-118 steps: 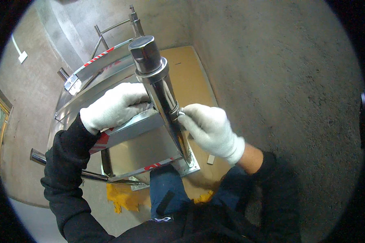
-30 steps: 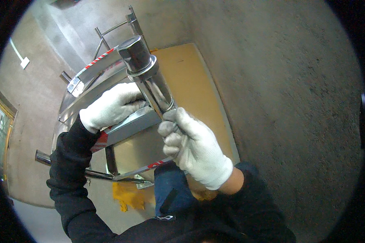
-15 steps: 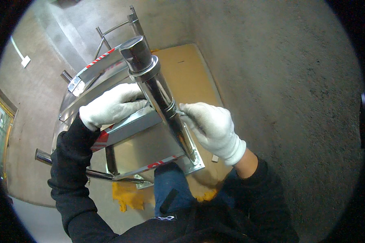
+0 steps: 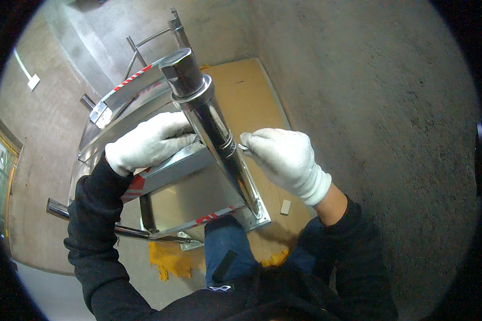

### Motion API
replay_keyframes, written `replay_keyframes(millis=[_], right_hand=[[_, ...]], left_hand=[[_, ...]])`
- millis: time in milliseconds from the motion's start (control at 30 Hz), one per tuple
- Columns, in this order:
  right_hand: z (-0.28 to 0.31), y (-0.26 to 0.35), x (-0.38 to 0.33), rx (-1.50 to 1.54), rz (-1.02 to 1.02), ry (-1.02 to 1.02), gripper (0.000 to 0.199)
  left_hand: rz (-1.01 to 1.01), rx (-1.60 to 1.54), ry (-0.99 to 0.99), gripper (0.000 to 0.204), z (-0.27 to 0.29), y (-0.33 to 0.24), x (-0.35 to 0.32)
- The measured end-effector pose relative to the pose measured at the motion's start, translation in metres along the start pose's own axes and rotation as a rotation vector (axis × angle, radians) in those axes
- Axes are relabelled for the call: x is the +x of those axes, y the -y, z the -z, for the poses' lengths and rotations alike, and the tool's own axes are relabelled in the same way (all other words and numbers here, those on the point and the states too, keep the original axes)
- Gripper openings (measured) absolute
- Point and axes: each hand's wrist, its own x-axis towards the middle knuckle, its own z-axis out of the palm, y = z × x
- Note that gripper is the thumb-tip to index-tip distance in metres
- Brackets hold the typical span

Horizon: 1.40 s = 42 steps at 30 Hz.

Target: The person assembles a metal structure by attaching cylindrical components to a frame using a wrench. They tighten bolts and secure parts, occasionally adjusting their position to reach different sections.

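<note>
A polished steel post [image 4: 209, 120] rises from a square base plate [image 4: 258, 218] on the floor toward me, with a dark cap at its top. My left hand [image 4: 150, 142], in a white glove, is wrapped around the post from the left at mid height. My right hand [image 4: 286, 160], also gloved, is closed at the post's right side and pinches a small metal piece [image 4: 243, 146] against a ring on the post.
A curved steel barrier with red-and-white striped tape [image 4: 128, 101] stands behind the post. A brown board [image 4: 251, 101] lies on the concrete floor [image 4: 385, 107]. A small white block [image 4: 286, 207] lies near the base plate. My knees in blue trousers [image 4: 225, 246] are below.
A second ago my right hand gripped the post from the front; it has since shifted to the post's right side, fingers on the ring. The left hand has stayed on the post.
</note>
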Motion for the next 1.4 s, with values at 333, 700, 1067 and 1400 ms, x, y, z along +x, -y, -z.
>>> replay_keyframes(millis=[333,700,1067,1400], right_hand=[[0.001,-0.002,0.006,-0.013,0.039,0.048,0.025],[0.011,-0.006,0.023,-0.237,0.254,0.159,0.013],[-0.005,0.018,0.007,0.275,-0.284,0.054,0.014],[-0.017,0.094,0.025,1.916,-1.399,-0.576,0.019]], left_hand=[[0.077,0.014,0.001,0.026,-0.001,0.001,-0.002],[0.002,0.041,-0.01,0.026,-0.002,0.003,-0.001],[-0.127,0.201,-0.067,0.026,-0.002,0.004,0.001],[-0.233,0.199,-0.113,0.026,-0.004,0.0,0.003]])
